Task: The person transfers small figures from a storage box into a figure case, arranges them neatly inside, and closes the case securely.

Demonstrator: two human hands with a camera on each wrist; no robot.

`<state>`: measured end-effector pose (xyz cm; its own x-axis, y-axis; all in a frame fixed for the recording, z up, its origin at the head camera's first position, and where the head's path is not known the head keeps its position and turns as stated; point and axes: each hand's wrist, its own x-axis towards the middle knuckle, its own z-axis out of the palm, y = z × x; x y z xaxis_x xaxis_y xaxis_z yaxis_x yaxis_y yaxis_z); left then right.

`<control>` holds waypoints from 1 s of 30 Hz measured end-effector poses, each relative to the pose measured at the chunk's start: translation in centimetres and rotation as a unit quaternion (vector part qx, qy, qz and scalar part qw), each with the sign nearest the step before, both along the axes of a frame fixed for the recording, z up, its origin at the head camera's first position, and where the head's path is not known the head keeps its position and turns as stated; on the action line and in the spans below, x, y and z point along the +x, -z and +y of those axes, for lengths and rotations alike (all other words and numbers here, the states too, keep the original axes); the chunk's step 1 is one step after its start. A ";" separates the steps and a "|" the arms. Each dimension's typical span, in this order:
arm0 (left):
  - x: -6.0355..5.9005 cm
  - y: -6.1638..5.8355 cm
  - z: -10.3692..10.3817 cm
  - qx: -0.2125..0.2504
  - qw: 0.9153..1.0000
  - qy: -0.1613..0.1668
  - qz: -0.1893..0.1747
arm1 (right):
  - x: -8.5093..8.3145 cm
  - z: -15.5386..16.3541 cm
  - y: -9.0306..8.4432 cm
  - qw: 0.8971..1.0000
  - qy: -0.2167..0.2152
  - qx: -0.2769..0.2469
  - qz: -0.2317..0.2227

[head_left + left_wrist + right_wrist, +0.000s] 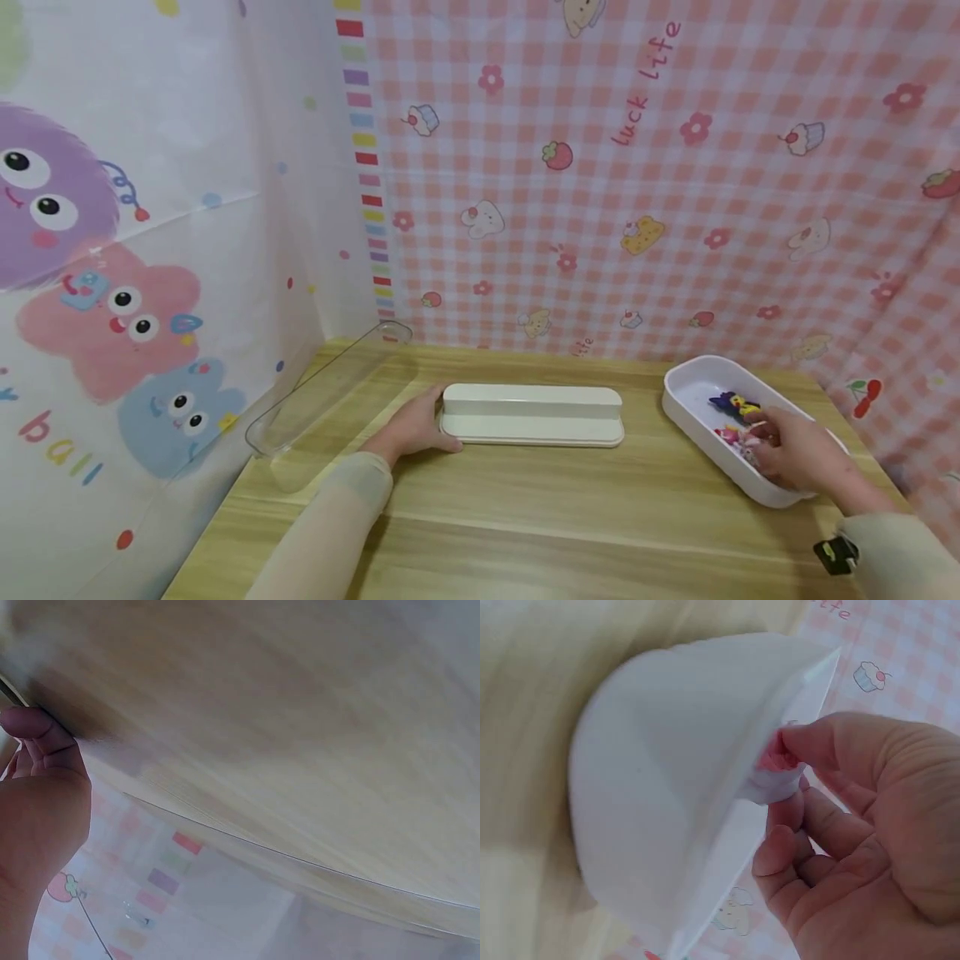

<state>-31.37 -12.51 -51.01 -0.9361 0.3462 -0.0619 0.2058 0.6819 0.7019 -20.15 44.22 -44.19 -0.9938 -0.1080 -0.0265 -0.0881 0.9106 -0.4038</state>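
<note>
A white two-level stand [532, 429], long and low, lies on the wooden table in the middle of the head view. My left hand [420, 425] grips its left end, thumb in front and fingers behind. To the right is a white tray [705, 446] with small toy figurines inside. My right hand [806, 458] reaches into it and pinches a pink and white figurine [776, 780] between thumb and fingers. A dark purple and yellow figurine [737, 406] lies farther back in the tray. The hand partly hides the other figurines there.
A clear plastic case [330, 392] stands at the table's left side, by the white cartoon-printed cloth [150, 400]. Pink checked cloth [525, 167] hangs along the back and right edges. The wooden table [540, 517] extends in front of the stand.
</note>
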 end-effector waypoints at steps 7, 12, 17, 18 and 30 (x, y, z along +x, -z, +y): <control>-0.1 0.2 -0.2 -0.007 1.000 -0.006 -0.003 | -1.1 -0.7 -0.5 1.000 0.001 0.024 -0.002; -0.1 0.0 -0.1 -0.003 1.000 0.000 -0.002 | -0.8 -0.6 -0.3 0.996 0.033 0.077 0.018; -0.1 0.1 -0.1 -0.004 1.000 -0.005 -0.001 | -0.4 -0.5 0.7 0.994 0.004 0.087 0.071; -0.2 0.2 -0.2 -0.006 1.000 -0.005 -0.001 | -0.3 -0.5 0.9 0.993 -0.002 0.086 0.077; -0.1 0.5 -0.1 -0.011 1.000 0.003 0.005 | -0.3 -0.6 2.0 0.990 -0.018 0.085 0.108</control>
<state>-31.43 -12.60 -51.51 -0.9349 0.3496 -0.0609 0.2158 0.6963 0.6846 -20.45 43.57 -46.16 -0.9739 -0.1556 0.1652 -0.1892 0.9586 -0.2129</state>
